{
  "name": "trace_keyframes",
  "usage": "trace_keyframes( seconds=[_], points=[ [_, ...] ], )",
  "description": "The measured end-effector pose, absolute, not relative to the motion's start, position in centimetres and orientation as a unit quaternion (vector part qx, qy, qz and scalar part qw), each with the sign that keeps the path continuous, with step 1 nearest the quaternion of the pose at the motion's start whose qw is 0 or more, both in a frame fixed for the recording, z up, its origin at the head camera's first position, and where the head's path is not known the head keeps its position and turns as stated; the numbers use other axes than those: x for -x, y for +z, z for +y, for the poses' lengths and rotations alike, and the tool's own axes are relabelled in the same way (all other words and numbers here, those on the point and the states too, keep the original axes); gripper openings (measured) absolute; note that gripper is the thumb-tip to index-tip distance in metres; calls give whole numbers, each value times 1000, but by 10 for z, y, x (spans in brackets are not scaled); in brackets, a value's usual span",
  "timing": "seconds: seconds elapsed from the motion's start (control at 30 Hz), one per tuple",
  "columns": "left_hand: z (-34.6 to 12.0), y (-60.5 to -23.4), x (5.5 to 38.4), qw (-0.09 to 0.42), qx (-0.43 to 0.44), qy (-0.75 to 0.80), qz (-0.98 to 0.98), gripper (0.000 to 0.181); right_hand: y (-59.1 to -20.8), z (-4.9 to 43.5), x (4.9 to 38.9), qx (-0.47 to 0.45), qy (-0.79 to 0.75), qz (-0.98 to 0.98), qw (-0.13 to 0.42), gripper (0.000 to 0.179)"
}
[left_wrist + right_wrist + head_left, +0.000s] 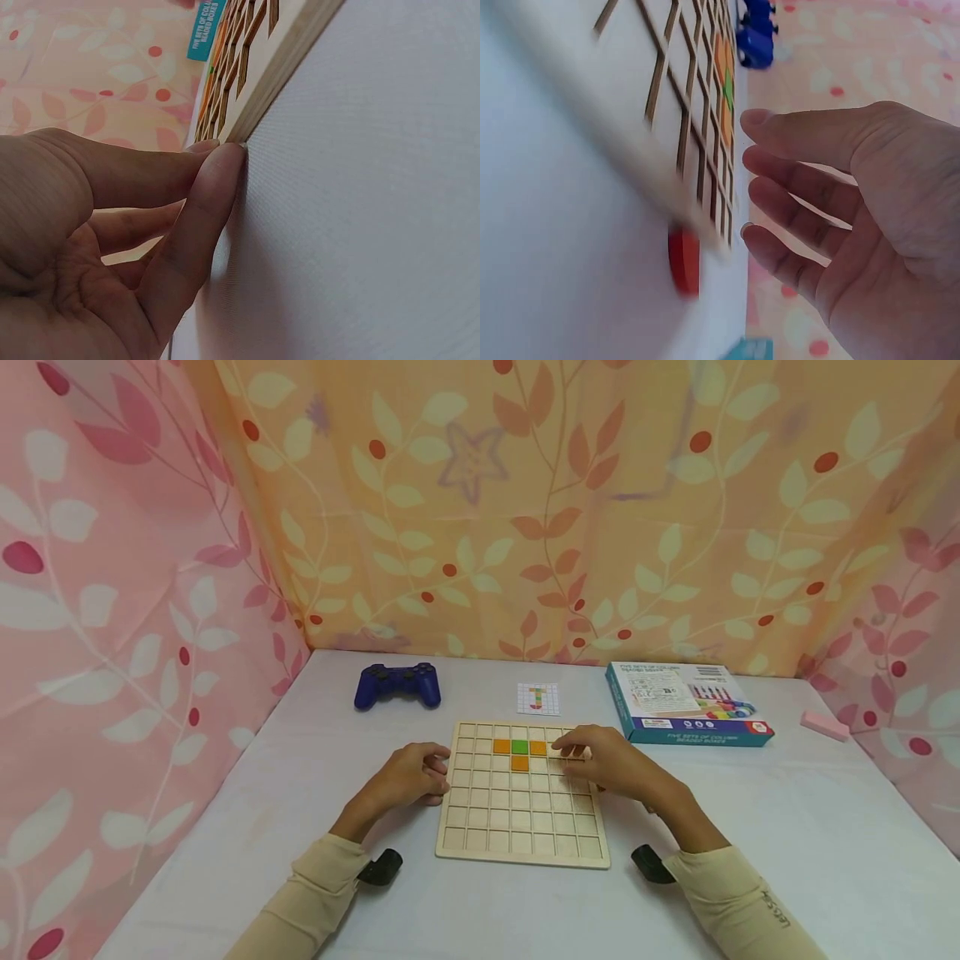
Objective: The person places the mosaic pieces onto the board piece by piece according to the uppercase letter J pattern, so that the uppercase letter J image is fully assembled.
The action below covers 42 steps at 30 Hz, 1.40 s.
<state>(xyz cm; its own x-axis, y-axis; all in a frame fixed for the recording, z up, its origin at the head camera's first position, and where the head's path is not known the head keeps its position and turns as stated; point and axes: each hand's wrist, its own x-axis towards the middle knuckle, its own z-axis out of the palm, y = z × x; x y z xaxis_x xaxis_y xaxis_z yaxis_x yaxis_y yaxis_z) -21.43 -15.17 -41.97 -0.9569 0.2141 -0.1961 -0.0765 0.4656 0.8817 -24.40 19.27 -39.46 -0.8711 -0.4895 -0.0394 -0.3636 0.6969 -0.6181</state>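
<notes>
Leafy curtains (420, 543) on three sides of a white table (787, 827) suggest a booth.

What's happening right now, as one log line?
left hand: touching board edge | right hand: empty, above board | on board: three orange tiles, one green tile | card: beyond board

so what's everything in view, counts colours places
wooden grid board: 1, beige, central
square tiles: 3, orange, board's far half
green square tile: 1, green, between orange ones
red piece: 1 visible, red, at board's right edge
pattern card: 1, white, behind board
gamepad: 1, blue, back left
beaded boxes carton: 1, teal, white, back right
rectangular block: 1, pink, right of carton
tablecloth: 1, white, beneath
floral cloth walls: 3, pink, yellow, sides and back
left hand: 1, bare, pinching board's left edge
right hand: 1, bare, above board's right side
sleeves: 2, beige, near side
wrist cameras: 2, black, near sleeves
</notes>
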Motion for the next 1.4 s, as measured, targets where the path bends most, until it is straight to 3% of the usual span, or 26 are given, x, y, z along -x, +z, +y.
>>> trace_keyframes(
  seconds=[0.37, 0.53, 0.73, 1.4],
  points=[
    [-151, -418, 214, 144, -40, 514, 845, 55, -389, 256, 235, 189, -282, 936, 93, 40],
    [-151, -417, 215, 145, -37, 505, 850, 56, -390, 278, 236, 175, -283, 936, 113, 34],
    [-153, -418, 215, 147, -37, 510, 847, 56, -392, 300, 239, 190, -303, 923, 145, 49],
    [-151, -420, 216, 146, -39, 515, 844, 56, -403, 313, 240, 192, -312, 919, 146, 47]
  ],
)
